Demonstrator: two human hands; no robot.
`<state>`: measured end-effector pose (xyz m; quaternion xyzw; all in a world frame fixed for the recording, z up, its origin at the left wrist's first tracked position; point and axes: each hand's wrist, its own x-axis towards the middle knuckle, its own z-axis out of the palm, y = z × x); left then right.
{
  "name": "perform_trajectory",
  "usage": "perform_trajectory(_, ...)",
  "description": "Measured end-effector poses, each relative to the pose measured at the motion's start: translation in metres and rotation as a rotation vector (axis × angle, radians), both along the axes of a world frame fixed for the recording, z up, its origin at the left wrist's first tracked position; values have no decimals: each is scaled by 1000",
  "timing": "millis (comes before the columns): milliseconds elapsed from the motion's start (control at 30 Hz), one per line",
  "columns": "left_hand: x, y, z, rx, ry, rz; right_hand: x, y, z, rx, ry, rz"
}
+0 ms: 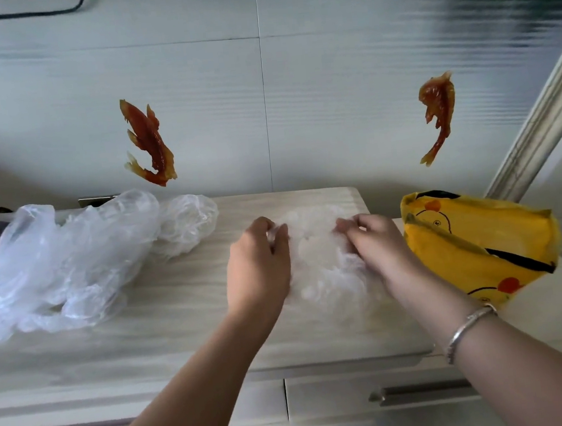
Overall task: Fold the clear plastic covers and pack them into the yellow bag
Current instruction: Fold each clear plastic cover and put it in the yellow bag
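Plastic cover [325,260], clear and crinkled, lies on the bench [179,312] between my two hands, near the middle of the top. My left hand [260,263] has its fingers curled over the cover's left edge and seems to pinch a fold there; my right hand [375,241] does the same on the right edge, fingertips bent down into the film. I judge I am holding both sides so the thin film stays put while I draw the edges in for a fold.

More unfolded covers [71,264] sit in a loose heap at the left of the bench, well apart from the one in hand, likely waiting their turn. The yellow bag [481,241] rests just beside my right wrist at the right end, its mouth toward me as far as I can tell, handy for packing. It bears a cartoon duck print in black and orange; I can read no writing or brand on it. A silver bangle [469,328] sits on my right wrist.
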<state>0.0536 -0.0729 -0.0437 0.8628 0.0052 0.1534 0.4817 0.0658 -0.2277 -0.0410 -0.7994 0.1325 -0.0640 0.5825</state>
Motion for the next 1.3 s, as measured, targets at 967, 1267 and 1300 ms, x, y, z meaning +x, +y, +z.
perform_trajectory(967,5,31,-26,-15,584,-34,23,-7,-44,-837,-323,194)
perform_trajectory(1267,-20,19,-17,-8,608,-32,-44,2,-21,-987,-325,427)
perform_trajectory(1300,-24,20,-17,151,561,-44,-47,1,-22,-996,-297,442)
